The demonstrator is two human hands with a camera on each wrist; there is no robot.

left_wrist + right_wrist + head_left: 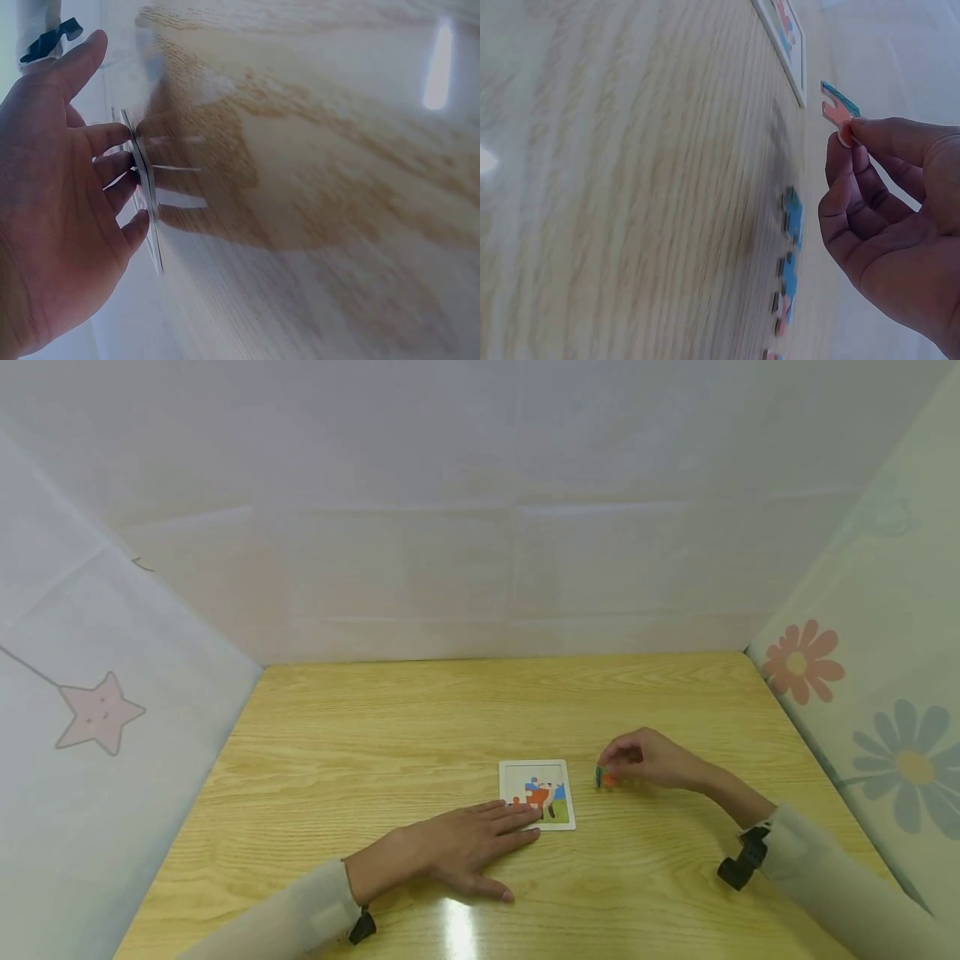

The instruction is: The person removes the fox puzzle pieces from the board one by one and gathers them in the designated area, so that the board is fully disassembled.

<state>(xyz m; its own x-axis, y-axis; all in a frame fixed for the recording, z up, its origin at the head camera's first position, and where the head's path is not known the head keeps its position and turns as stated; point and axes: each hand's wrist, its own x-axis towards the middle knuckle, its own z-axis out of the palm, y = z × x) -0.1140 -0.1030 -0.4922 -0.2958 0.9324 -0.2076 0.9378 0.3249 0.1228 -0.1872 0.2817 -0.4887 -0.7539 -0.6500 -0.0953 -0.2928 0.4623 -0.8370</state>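
While pinched at one edge between thumb and fingertips of the right hand [651,758], puzzle piece [838,110] held just clear of the table [390,718], slightly ahead of that hand and beside the puzzle board [537,792]. Likely light, thin and stiff; probably easy to drop, so best taken by its rim, not the tabs. Right fingers curled close, nothing else touched. Left hand [457,847] spread flat, fingers straight, tips pressed on the near left corner of the board, seemingly to steady it. Loose pieces [789,262] lain on the table under the right hand, close to its palm. Both forearms sleeved.
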